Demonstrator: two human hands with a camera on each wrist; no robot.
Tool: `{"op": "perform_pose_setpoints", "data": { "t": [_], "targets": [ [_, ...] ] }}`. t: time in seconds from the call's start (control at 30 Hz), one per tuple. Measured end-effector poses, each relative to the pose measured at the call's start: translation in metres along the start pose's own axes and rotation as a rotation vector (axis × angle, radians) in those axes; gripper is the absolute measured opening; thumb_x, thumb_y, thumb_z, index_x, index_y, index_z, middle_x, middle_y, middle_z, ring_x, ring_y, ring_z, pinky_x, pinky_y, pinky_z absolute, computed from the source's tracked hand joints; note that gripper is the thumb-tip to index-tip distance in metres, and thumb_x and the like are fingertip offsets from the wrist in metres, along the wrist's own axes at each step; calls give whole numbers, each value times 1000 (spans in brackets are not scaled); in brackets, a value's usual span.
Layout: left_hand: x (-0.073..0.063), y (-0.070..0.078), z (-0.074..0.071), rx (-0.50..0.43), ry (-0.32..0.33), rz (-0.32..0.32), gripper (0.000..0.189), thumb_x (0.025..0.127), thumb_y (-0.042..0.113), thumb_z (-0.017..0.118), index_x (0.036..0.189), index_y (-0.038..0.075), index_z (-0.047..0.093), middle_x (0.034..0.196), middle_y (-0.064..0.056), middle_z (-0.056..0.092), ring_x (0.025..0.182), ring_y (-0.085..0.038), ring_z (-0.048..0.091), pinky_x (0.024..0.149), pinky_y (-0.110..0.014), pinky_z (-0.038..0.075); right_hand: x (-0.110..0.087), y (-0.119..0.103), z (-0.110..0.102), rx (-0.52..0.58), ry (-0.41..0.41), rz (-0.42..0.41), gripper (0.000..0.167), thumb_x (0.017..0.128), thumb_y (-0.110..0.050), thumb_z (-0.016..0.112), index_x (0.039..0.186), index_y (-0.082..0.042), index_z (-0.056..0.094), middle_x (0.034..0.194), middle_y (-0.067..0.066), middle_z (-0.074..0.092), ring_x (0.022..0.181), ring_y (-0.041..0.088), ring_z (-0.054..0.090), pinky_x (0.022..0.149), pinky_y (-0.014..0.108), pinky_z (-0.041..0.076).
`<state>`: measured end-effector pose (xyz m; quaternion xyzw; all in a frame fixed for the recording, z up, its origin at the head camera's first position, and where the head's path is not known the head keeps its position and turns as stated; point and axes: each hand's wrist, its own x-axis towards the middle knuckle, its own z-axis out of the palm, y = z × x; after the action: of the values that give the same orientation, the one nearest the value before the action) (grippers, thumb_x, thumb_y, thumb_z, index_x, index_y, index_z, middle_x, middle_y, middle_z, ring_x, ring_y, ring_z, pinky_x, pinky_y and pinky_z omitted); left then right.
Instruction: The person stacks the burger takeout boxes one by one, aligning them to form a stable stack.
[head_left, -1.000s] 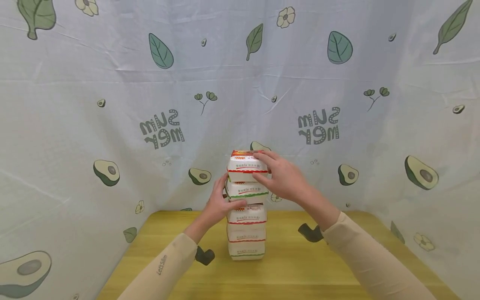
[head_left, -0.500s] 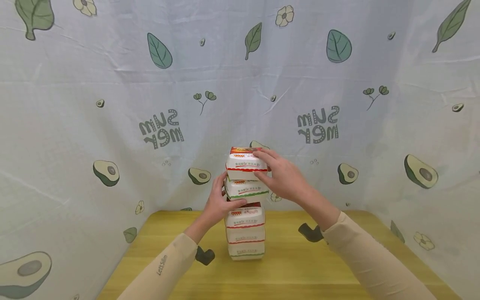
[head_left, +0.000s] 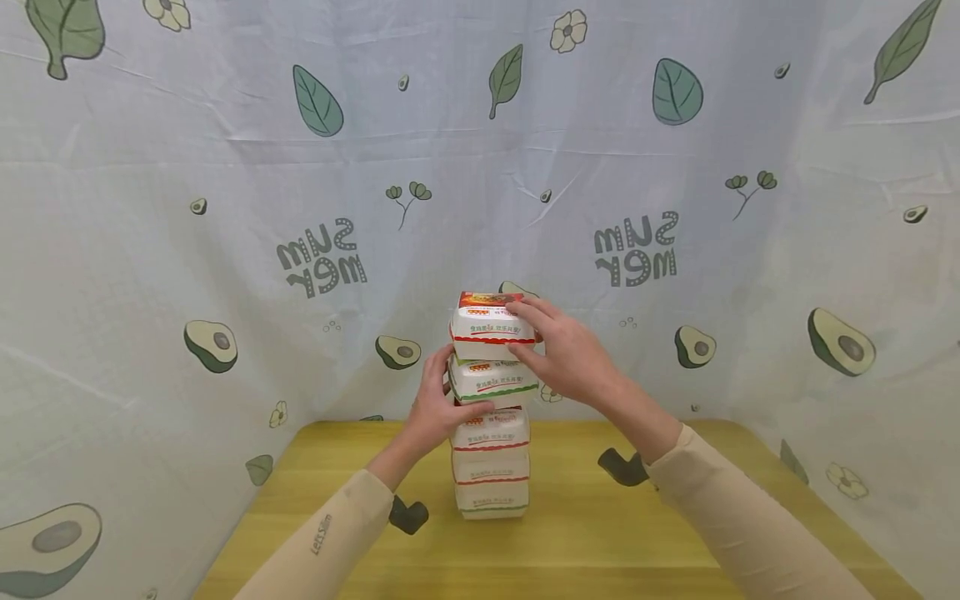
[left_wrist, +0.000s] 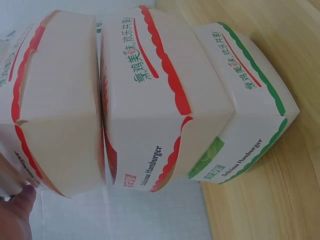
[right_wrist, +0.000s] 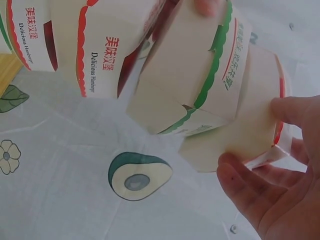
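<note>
Several paper burger boxes stand in a column on the table in the head view. My right hand (head_left: 573,350) grips the top box (head_left: 491,329), with red trim, by its right side. Below it, my left hand (head_left: 437,404) holds the green-trimmed burger box (head_left: 491,382), thumb across the lower front and fingers at the left side. That box sits tilted, and the right wrist view shows a gap between it and the red-trimmed box (right_wrist: 107,55) underneath. The lower boxes, a red-trimmed one (left_wrist: 150,90) and the green-trimmed bottom one (left_wrist: 245,95), are untouched in the left wrist view.
The yellow wooden table (head_left: 600,533) carries the column near its middle. Behind and beside it hangs a pale curtain (head_left: 480,208) printed with avocados and leaves. Dark curved pieces (head_left: 408,515) show beside both forearms.
The upper two boxes have risen very slightly and shifted a little left with my hands on them. The lower column's upper part has also shifted slightly left. Both grips stay the same.
</note>
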<state>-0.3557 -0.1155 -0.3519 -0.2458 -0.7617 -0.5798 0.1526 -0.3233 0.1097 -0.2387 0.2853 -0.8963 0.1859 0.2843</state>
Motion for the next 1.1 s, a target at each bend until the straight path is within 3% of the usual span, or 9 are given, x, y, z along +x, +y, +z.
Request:
{"op": "perform_pose_setpoints", "data": {
  "t": [0.2, 0.53, 0.83, 1.1],
  "targets": [
    [-1, -3, -1, 2, -9, -8, 102, 75, 35, 90, 154, 33, 25, 147, 2, 30, 129, -26, 45, 104, -50, 47, 0, 0, -1, -12, -9, -5, 62, 94, -30, 71, 151, -22, 47, 158, 2, 42, 99, 21, 66, 79, 39, 56],
    [-1, -7, 0, -44, -21, -29, 104, 75, 33, 91, 153, 37, 23, 147, 2, 31, 120, -27, 55, 89, -40, 55, -2, 1, -1, -3, -5, -17, 60, 93, -30, 72, 149, -21, 49, 156, 2, 44, 108, 25, 65, 83, 44, 56],
    [1, -4, 1, -54, -58, -35, 104, 79, 29, 88, 157, 35, 18, 152, 2, 28, 121, -28, 54, 91, -44, 56, -3, 2, -2, -23, -5, 6, 59, 93, -31, 71, 148, -23, 49, 156, 0, 44, 100, 24, 66, 76, 42, 56],
    [1, -6, 1, -25, -50, -48, 109, 79, 24, 88, 159, 34, 13, 155, 1, 25, 124, -28, 51, 96, -47, 52, -2, 0, -3, -48, -24, 17, 60, 94, -33, 70, 149, -25, 48, 157, 2, 43, 101, 26, 66, 76, 43, 55]
  ]
}}
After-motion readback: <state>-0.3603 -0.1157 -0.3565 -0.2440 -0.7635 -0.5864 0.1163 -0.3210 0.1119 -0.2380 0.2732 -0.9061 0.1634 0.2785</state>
